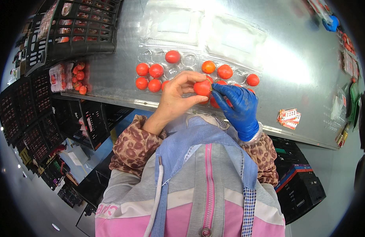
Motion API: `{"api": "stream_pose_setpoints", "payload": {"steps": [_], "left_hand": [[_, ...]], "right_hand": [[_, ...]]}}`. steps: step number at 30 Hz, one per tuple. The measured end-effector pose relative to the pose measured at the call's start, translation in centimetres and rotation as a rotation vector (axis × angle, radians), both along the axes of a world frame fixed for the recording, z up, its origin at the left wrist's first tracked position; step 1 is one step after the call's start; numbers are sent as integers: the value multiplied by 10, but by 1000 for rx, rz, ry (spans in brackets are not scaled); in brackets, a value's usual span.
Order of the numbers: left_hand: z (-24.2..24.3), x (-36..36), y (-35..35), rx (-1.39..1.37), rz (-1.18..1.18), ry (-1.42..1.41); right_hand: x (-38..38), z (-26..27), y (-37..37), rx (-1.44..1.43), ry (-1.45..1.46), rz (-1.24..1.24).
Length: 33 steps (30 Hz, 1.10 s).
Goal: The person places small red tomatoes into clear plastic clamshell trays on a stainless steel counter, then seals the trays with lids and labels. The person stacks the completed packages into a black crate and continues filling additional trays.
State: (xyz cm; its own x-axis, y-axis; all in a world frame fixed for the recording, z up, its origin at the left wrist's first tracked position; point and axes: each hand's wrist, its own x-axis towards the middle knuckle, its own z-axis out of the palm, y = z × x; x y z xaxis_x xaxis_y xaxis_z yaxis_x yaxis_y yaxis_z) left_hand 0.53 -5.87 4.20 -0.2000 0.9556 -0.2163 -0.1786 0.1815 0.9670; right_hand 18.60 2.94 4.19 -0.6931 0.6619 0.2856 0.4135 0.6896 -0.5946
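My bare left hand [181, 93] grips a red tomato [202, 88] between thumb and fingers. On my right hand [237, 106] is a blue glove; its thumb and fingertips pinch the greenish stem end at that tomato's right side. Beneath and around both hands, two clear plastic clamshell packs [170, 71] lie with their lids [173, 25] folded back. Several tomatoes sit in their round pockets, one of them more orange [208, 67]. Some pockets hold nothing, and my hands hide part of the front rows.
Black crates [81, 47] with packed tomatoes stand at the upper left, near loose tomatoes [78, 75] and packs. Printed cards [289, 118] lie to the right on the metal table [301, 97]. Another person's blue-gloved hand [331, 24] shows at the upper right.
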Motion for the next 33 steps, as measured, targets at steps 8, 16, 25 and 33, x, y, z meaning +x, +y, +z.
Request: {"api": "stream_pose_setpoints", "payload": {"steps": [8, 16, 25, 33], "left_hand": [[-11, 8, 1, 69, 72, -268], [-5, -1, 3, -241, 20, -638], [-9, 7, 2, 98, 82, -71], [-7, 8, 2, 93, 57, 180]], "right_hand": [[-7, -3, -4, -425, 298, -132], [1, -3, 1, -273, 236, -64], [-7, 2, 1, -306, 265, -75], [-6, 0, 1, -110, 100, -51]]}}
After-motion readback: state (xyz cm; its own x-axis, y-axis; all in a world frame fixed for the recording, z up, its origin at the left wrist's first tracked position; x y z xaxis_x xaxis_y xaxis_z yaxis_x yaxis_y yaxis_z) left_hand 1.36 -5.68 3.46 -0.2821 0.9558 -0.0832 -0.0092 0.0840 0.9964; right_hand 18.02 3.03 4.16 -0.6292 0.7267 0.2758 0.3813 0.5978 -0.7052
